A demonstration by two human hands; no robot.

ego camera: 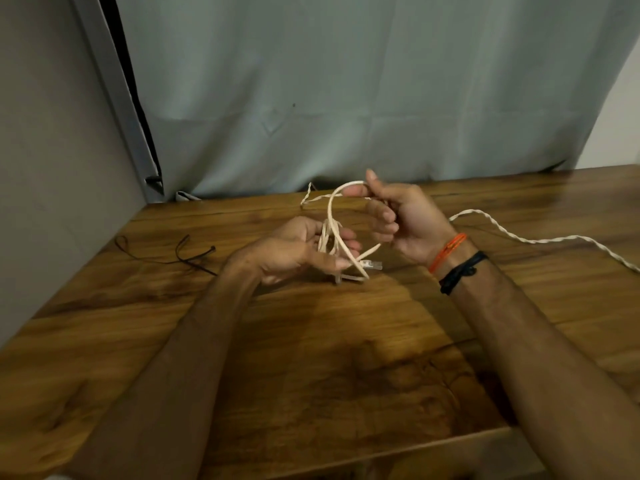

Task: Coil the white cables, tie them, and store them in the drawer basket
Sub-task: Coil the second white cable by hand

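Observation:
A smooth white cable (pixel 331 216) with a clear plug (pixel 371 264) at its end loops between my two hands above the wooden table (pixel 311 358). My left hand (pixel 294 249) holds the gathered coils, fingers curled round them. My right hand (pixel 398 216) pinches the top of the loop between thumb and forefinger. A second, twisted white cable (pixel 540 240) lies on the table to the right and runs off the right edge; its other end (pixel 309 197) shows behind the loop. No drawer basket is in view.
Thin black ties (pixel 187 254) lie on the table at the left. A grey-blue curtain (pixel 346 98) hangs behind the table's back edge. A wall (pixel 52 168) borders the left side.

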